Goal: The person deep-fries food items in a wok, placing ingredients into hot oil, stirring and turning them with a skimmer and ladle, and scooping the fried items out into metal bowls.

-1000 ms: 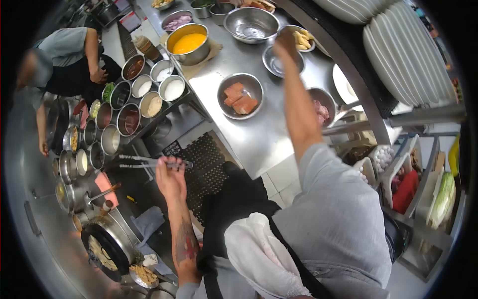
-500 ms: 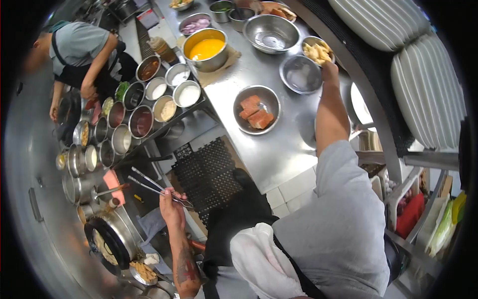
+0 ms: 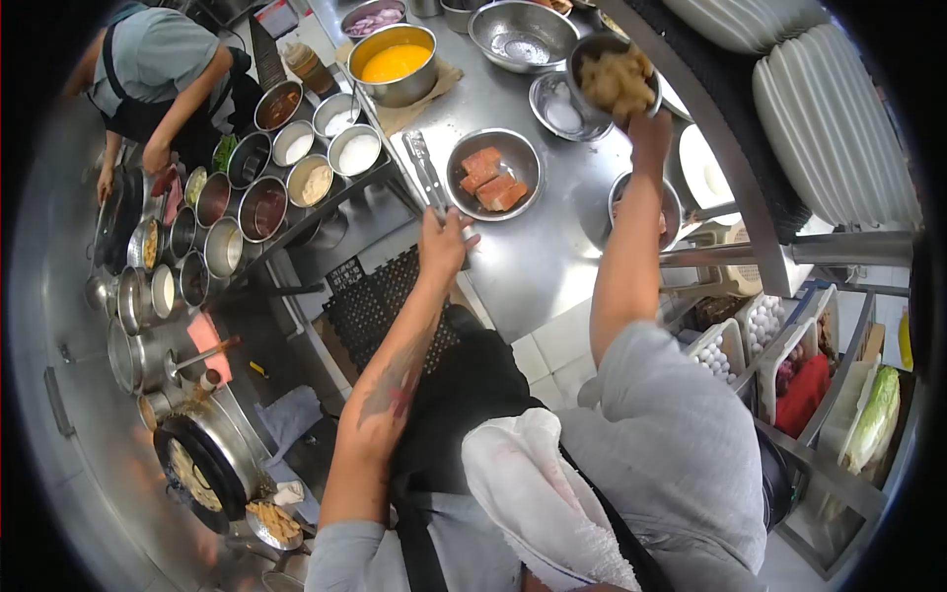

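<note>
My right hand (image 3: 649, 141) grips the near rim of a metal bowl (image 3: 614, 81) of pale yellow food pieces, which is tilted and slightly blurred. Just left of it an empty-looking metal bowl (image 3: 564, 107) rests on the steel counter (image 3: 523, 286). My left hand (image 3: 445, 240) is at the counter's left edge, its fingers round the near end of metal tongs (image 3: 422, 163) that lie on the counter. Beside the tongs stands a bowl with pieces of salmon-coloured fish (image 3: 490, 180). Below my right hand, my forearm partly covers a bowl of pinkish meat (image 3: 671, 212).
A pot of yellow liquid (image 3: 397, 63) and a large steel bowl (image 3: 523, 34) stand at the back. Several seasoning containers (image 3: 261, 209) fill the left rack. Another person (image 3: 163, 59) bends over a pan at upper left. Stacked plates (image 3: 838, 128) sit on the right shelf.
My left hand has moved up and right with the tongs, from over the floor mat to the counter. My right hand has taken hold of the bowl of yellow pieces and raised and tilted it.
</note>
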A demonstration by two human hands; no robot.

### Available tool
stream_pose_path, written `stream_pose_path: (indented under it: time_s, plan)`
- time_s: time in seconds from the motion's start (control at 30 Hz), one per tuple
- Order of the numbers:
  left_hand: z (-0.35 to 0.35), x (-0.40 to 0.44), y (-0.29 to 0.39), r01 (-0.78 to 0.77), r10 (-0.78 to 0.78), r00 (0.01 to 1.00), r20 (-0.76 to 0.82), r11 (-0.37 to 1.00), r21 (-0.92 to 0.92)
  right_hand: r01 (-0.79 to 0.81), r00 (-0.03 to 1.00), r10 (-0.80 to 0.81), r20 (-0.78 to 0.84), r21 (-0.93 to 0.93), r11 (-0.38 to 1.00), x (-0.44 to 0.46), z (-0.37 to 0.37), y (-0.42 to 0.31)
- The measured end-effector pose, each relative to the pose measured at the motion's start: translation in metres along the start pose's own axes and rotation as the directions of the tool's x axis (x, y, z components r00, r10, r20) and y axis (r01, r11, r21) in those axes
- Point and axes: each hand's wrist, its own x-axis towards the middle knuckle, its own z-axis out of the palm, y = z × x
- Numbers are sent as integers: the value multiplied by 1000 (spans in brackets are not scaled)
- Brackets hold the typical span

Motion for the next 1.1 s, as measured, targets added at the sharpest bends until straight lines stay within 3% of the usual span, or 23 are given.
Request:
stream_pose_path:
  time_s: [0.07, 0.1, 0.13, 0.23, 0.27, 0.3, 0.33, 0.37, 0.4, 0.43, 0.47, 0.5, 0.57, 0.63, 0.7, 0.73, 0.77, 0.83, 0.9, 0.93, 1.0, 1.03, 1.1]
  plan:
    - [6, 18, 0, 43, -41, 999, 20, 997, -69, 95, 987, -116, -107, -180, 979, -30, -9, 41]
    - [7, 22, 7, 3, -2, 1000, 19, 995, -95, -106, 991, 111, 71, -73, 992, -64, -29, 17]
    - [0, 18, 9, 26, -26, 1000, 1, 991, -130, -244, 927, 273, 256, -140, 960, -95, -51, -6]
    - [-36, -11, 0, 47, -62, 996, -63, 975, -217, 64, 914, -12, 407, -116, 991, -154, -73, 25]
    - [-60, -19, -6, 40, -42, 998, -41, 997, -65, 87, 907, -32, 421, -113, 990, -165, -73, 32]
    - [-81, -30, -9, 27, -25, 1000, -15, 995, 92, -17, 837, 80, 541, -122, 992, -173, -73, 42]
    - [-99, -49, -10, 19, -17, 999, -29, 997, 79, -121, 737, 191, 648, -152, 981, -177, -72, 57]
    - [-116, -71, -9, 11, -7, 997, -71, 999, 48, -103, 731, 175, 660, -147, 984, -170, -69, 83]
    - [-130, -91, -9, 1, 1, 993, -118, 1000, 17, 202, 782, -15, 624, -231, 952, -156, -65, 116]
    - [-142, -112, -16, -7, 8, 988, -151, 1000, 7, 481, 762, -217, 610, -308, 821, -168, -58, 93]
    - [-160, -138, -24, -89, 91, 978, -188, 996, 21, 542, 813, -235, 532, -545, 640, -173, -63, 62]
    - [-182, -166, -29, -173, 179, 947, -268, 984, 44, 660, 731, -477, 488, -684, 312, -153, -63, 71]
    - [-210, -228, -26, -316, 306, 862, -403, 948, 45, 752, 659, -580, 479, -421, 507, -144, -46, -12]
    - [-232, -307, -21, -273, 353, 709, -611, 935, 225, 766, 522, -669, 529, 54, 641, -177, 7, -119]
    - [-254, -373, -31, -428, 352, 497, -793, 895, 129, 668, 383, -775, 502, 429, 608, -279, 55, -211]
    - [-265, -406, -33, -409, 286, 408, -867, 906, 107, 593, 223, -815, 534, 589, 549, -319, 81, -232]
    - [-270, -435, -49, -363, 218, 241, -946, 924, 120, 496, 72, -847, 526, 718, 488, -360, 104, -258]
    - [-269, -486, -87, -227, 287, -80, -954, 927, 298, 375, -110, -830, 546, 796, 474, -477, 111, -297]
    - [-262, -529, -137, -264, 182, -295, -938, 928, 263, 203, -321, -747, 583, 812, 547, -585, 99, -308]
    - [-259, -548, -171, -204, 123, -403, -907, 954, 219, 203, -435, -753, 493, 869, 451, -634, 89, -308]
    - [-254, -591, -218, -146, -38, -582, -812, 988, 58, 64, -618, -674, 406, 879, 472, -716, 66, -286]
    - [-252, -617, -235, -152, -137, -650, -747, 987, -49, 136, -693, -610, 385, 900, 414, -752, 32, -284]
    - [-288, -677, -326, 184, 39, -779, -626, 968, -169, 139, -826, -428, 367, 868, 476, -803, 21, -249]
